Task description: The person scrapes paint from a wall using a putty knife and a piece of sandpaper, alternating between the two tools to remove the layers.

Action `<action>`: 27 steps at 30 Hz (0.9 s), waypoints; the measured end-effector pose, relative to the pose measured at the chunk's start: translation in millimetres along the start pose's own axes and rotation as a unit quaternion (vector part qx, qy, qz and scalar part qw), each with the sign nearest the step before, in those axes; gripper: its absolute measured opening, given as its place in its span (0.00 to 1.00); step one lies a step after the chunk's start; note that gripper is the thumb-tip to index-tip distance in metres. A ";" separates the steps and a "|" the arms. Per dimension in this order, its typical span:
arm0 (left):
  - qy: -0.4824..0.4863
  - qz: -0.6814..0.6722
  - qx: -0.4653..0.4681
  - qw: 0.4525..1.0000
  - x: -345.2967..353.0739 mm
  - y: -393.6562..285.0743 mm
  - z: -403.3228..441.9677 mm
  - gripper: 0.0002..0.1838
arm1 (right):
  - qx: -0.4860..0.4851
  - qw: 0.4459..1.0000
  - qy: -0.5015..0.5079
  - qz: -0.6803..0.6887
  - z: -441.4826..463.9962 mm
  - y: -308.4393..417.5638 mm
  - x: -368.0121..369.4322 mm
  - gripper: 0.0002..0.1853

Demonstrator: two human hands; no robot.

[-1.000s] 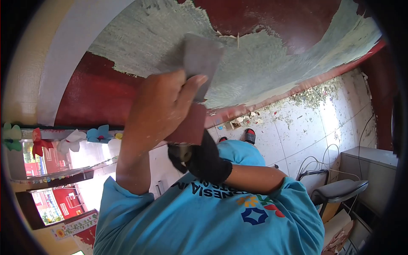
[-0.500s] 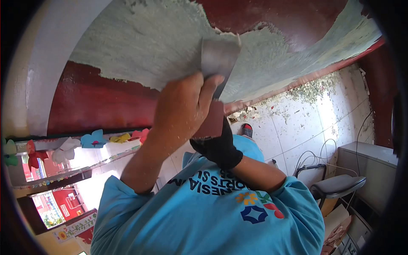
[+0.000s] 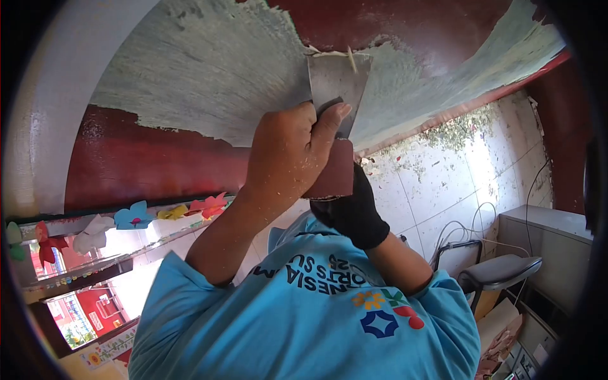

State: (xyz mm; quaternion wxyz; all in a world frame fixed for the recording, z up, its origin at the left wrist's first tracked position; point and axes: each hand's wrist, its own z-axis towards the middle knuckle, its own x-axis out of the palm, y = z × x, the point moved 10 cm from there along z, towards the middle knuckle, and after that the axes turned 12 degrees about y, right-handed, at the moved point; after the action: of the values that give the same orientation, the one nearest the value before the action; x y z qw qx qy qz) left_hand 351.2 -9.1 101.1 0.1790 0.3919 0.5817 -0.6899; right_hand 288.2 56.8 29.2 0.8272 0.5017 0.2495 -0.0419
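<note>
Scraper has moved right, beside red paint. Left hand grasps it; right hand apparently grips its hidden handle.

It was perhaps a classroom.
Craft flowers hung beside the scraped wall; flakes littered tiles at its foot.

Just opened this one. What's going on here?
A person is working a scraper against a dark red coating. The bare left hand grips it near the blade; the black-gloved right hand is at the handle end. The blade's edge sits at the ragged border of a grey-green stripped patch, and flakes litter the floor.
</note>
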 end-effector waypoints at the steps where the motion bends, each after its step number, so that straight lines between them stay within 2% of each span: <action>1: -0.025 -0.006 0.021 0.999 4.1 6.6 -3.9 0.21 | -0.031 0.998 -0.013 -0.055 2.4 8.7 -5.7 0.20; 4: -0.046 -0.029 0.056 0.997 17.9 22.5 -18.4 0.22 | -0.062 0.996 -0.029 -0.052 -9.5 1.9 6.2 0.18; 5: -0.084 -0.109 0.096 0.986 17.9 23.3 -18.4 0.22 | -0.053 0.994 -0.029 -0.093 -8.6 3.1 -1.0 0.18; 6: -0.081 -0.110 0.095 0.986 12.6 15.2 -12.6 0.22 | -0.050 0.994 -0.030 -0.092 -3.5 9.7 -8.9 0.18; 8: -0.035 -0.067 -0.010 0.997 6.3 10.9 -0.1 0.21 | 0.071 0.995 0.045 0.056 6.2 -8.3 -6.0 0.21; 9: -0.021 -0.072 -0.011 0.997 12.3 20.4 0.9 0.20 | 0.240 0.924 0.084 0.286 -0.6 -44.0 10.8 0.23; 10: -0.022 -0.072 -0.012 0.997 17.9 24.6 -3.6 0.20 | 0.240 0.924 0.085 0.286 -5.2 -47.0 12.5 0.23; 11: -0.032 -0.087 0.019 0.996 20.9 21.4 -10.7 0.20 | 0.131 0.981 0.042 0.134 -3.2 -33.4 -2.6 0.23; 12: -0.040 -0.102 0.052 0.993 22.9 16.3 -15.9 0.19 | 0.018 1.000 -0.005 -0.025 -5.5 -10.4 -11.7 0.23; 14: -0.044 -0.134 0.051 0.989 22.8 14.9 -12.9 0.18 | 0.028 0.999 0.008 0.013 -5.9 -21.5 -7.7 0.22; 16: -0.024 -0.033 0.028 0.999 15.1 3.9 -4.8 0.15 | -0.007 0.996 0.061 -0.065 1.0 -10.9 -8.7 0.22; 17: -0.020 -0.121 0.014 0.992 20.0 12.7 -1.6 0.16 | 0.077 0.991 0.112 -0.019 7.0 -21.4 -7.6 0.22; 19: -0.032 -0.099 0.029 0.994 26.4 17.1 -6.1 0.16 | 0.056 0.995 0.085 -0.020 0.1 -30.3 -5.2 0.22; 21: -0.046 -0.073 0.054 0.995 29.7 17.8 -11.2 0.17 | -0.011 0.999 0.041 -0.034 -8.8 -22.6 -6.5 0.22; 22: -0.048 -0.097 0.047 0.993 32.3 23.0 -15.4 0.18 | -0.027 0.999 -0.009 -0.042 -8.9 -19.1 -9.7 0.23; 23: -0.049 -0.120 0.041 0.991 33.2 26.9 -14.5 0.19 | -0.014 0.999 0.011 -0.047 -4.7 -25.5 -8.4 0.24; 24: -0.047 -0.118 0.041 0.991 28.1 22.0 -7.5 0.19 | 0.003 0.998 0.033 -0.046 -2.8 -31.0 -5.1 0.24; 25: -0.039 -0.142 0.028 0.989 21.3 17.1 -3.1 0.19 | 0.110 0.987 0.093 0.068 1.4 -41.6 -2.6 0.25; 26: -0.034 -0.168 0.018 0.985 18.4 16.0 -1.2 0.19 | 0.212 0.949 0.151 0.177 1.4 -49.2 1.7 0.25; 27: -0.034 -0.163 0.015 0.986 22.2 22.4 0.0 0.20 | 0.021 0.997 0.063 -0.048 9.4 -22.9 -17.6 0.24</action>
State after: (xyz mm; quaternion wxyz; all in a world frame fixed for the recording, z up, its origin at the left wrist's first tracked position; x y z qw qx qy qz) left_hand 353.0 -10.3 69.6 0.0781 0.2709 0.6208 -0.7315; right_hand 269.0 34.3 22.2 0.7964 0.5076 0.3241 -0.0555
